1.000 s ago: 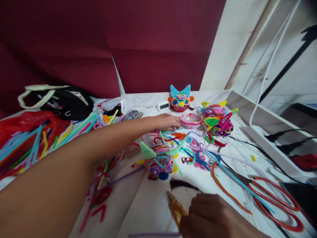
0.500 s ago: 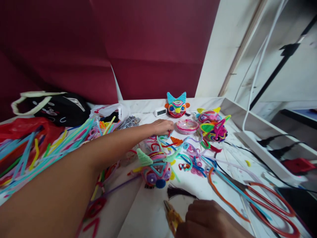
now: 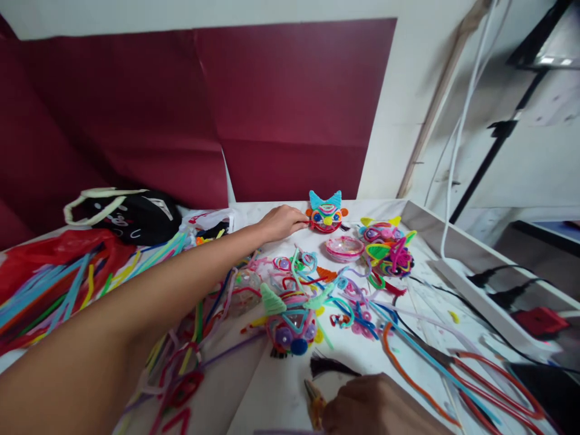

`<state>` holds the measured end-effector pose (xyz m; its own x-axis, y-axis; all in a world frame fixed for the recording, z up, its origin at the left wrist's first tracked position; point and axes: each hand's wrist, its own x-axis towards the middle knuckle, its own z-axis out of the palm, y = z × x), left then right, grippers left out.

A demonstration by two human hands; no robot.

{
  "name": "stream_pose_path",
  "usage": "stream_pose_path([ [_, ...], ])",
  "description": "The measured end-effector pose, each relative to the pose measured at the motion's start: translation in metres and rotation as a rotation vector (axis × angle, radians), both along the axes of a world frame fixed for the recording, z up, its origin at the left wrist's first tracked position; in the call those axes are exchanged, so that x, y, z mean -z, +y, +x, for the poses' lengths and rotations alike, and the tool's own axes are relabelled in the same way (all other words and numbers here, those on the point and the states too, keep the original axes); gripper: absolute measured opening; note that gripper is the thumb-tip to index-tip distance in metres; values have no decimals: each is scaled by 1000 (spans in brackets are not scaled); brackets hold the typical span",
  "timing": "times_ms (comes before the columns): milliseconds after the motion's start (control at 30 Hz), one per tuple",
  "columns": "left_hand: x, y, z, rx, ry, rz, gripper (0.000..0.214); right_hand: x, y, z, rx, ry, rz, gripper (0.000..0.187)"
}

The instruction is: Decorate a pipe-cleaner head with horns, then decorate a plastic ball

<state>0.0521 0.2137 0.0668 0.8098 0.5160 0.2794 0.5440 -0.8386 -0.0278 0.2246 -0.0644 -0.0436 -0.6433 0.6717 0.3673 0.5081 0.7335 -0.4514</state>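
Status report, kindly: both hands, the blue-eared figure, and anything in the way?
Left hand beside blue-eared figure, contact unclear. Right hand around pliers. Blue-eared figure upright. Between hands: green-eared figure, loose pipe cleaners.

The left hand (image 3: 281, 223), left forearm (image 3: 199, 272) and right hand (image 3: 376, 406) are all bare.

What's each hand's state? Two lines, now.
Left hand: beside the blue-eared figure; whether it holds anything cannot be told.
Right hand: closed, holding the yellow-handled pliers.
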Motion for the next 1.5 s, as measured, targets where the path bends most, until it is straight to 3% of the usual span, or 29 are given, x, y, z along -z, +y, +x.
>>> stream_pose_path([
  [133,-22,-41,-6,13,-69,46,25,-26,0,8,11,50,-1,29],
  [300,-44,-118,5,161,-61,166,26,-48,-3,25,358,518,18,14],
  [400,-48,-165,20,255,116,272,25,-50,-2,33,529,793,-205,21],
  [500,-44,-195,35,306,165,311,20,-53,1,38,470,982,-402,27],
  [667,-36,-208,46,277,174,266,18,-60,4,42,349,1093,-566,30],
  [1033,-24,-221,23,174,-70,78,29,-58,3,44,-4,1169,-918,27],
  [1267,-12,-235,22,136,-168,115,35,-55,2,42,-54,1143,-1038,30],
  [1500,10,-259,2,69,-294,211,29,-51,-6,38,-35,914,-999,27],
])
